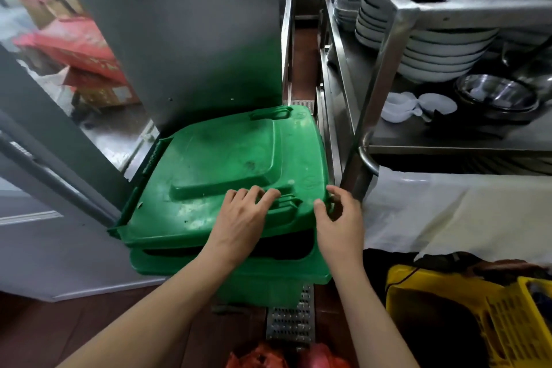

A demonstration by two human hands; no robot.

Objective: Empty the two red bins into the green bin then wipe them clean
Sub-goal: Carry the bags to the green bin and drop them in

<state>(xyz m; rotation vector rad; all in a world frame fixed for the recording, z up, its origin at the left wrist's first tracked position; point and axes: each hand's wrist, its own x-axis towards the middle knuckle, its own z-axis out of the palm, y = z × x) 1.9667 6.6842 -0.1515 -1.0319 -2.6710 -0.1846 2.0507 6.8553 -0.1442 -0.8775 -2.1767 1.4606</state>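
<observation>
The green bin [227, 266] stood at centre, its lid [221, 176] slightly raised. The left hand [239, 218] lay flat on the lid's front handle, fingers relaxed. At three o'clock, the right hand [337, 218] curled around the lid's corner.

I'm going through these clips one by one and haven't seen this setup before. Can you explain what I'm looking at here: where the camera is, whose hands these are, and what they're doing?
There is no robot here. The single picture comes from a wide-angle camera worn on a person's head, looking forward and down, so the two bare arms belong to the wearer. In front stands a green bin with its lid slightly raised, showing a dark gap at the front. The left hand rests on the lid near its front handle; the right hand curls round the lid's front right corner. To the right is a steel rack with stacked white bowls, and a yellow crate sits on the floor. Something red shows at the bottom edge, too cropped to identify.
</observation>
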